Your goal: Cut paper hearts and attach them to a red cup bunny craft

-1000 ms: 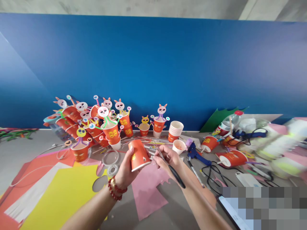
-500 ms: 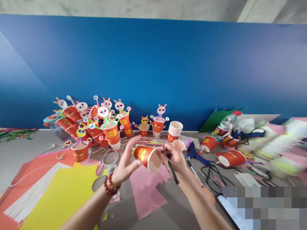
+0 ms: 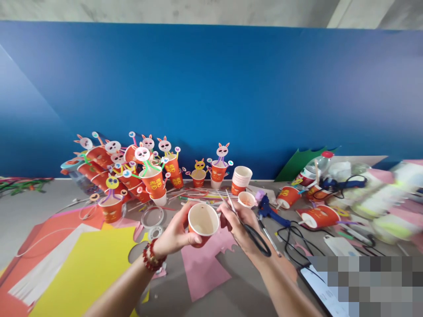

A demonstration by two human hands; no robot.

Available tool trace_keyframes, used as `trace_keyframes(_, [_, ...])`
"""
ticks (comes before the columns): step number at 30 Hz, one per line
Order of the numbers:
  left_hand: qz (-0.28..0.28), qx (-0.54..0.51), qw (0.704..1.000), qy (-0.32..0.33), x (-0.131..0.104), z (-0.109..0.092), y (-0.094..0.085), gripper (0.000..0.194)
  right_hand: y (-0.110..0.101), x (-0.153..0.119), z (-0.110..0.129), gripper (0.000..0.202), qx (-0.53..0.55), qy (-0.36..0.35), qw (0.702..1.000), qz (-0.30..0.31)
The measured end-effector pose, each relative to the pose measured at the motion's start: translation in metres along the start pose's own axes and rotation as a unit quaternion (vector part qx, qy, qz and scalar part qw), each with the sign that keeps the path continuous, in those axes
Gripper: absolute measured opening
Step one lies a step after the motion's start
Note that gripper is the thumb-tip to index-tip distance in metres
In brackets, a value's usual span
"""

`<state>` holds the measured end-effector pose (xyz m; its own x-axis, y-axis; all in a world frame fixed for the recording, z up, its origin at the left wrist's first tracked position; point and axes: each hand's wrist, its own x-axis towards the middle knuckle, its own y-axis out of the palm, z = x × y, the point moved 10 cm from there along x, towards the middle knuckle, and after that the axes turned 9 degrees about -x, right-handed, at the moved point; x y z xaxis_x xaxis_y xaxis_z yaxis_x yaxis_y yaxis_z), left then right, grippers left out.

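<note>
My left hand (image 3: pixel 176 231) wraps around the side of a red paper cup (image 3: pixel 203 220), its open mouth tilted toward me. A small dark spot shows on the inner wall near the far rim. In my right hand (image 3: pixel 243 220) is a pair of scissors (image 3: pixel 257 240) with black handles, its blades pointing up and away, slightly apart. The right fingertips are close to the cup's right rim; whether they touch it I cannot tell. Beneath the cup lies a cut sheet of pink paper (image 3: pixel 208 273).
Decorated cups with animal faces (image 3: pixel 153 180) crowd the back left. Behind my hands stand a cup stack (image 3: pixel 242 178) and a small cup of scraps (image 3: pixel 246 200). A blue glue gun (image 3: pixel 272 213) with black cable lies right. Yellow paper (image 3: pixel 82 268) covers the left; a phone (image 3: pixel 319 286) lies front right.
The cup has turned from lying sideways to mouth-up toward me, and my left fingers have closed around it. The scissors have shifted in my right hand, their handles now further right.
</note>
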<state>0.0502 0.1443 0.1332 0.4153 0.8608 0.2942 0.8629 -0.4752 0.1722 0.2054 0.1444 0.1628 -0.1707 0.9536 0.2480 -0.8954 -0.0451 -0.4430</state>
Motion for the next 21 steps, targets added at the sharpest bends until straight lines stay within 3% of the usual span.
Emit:
trace_keyframes(5, [-0.036, 0.027, 0.997, 0.062, 0.001, -0.001, -0.009, 0.067, -0.002, -0.017, 0.029, 0.037, -0.012, -0.081, 0.997, 0.006])
trace_keyframes(11, [-0.092, 0.048, 0.992, 0.073, -0.003, 0.004, -0.019, 0.058, 0.019, -0.031, 0.052, 0.036, -0.094, -0.137, 0.986, 0.019])
trace_keyframes(21, [-0.118, -0.073, 0.989, 0.044, -0.002, 0.019, -0.024, 0.042, 0.034, -0.030, 0.052, 0.038, -0.084, -0.167, 0.982, 0.024])
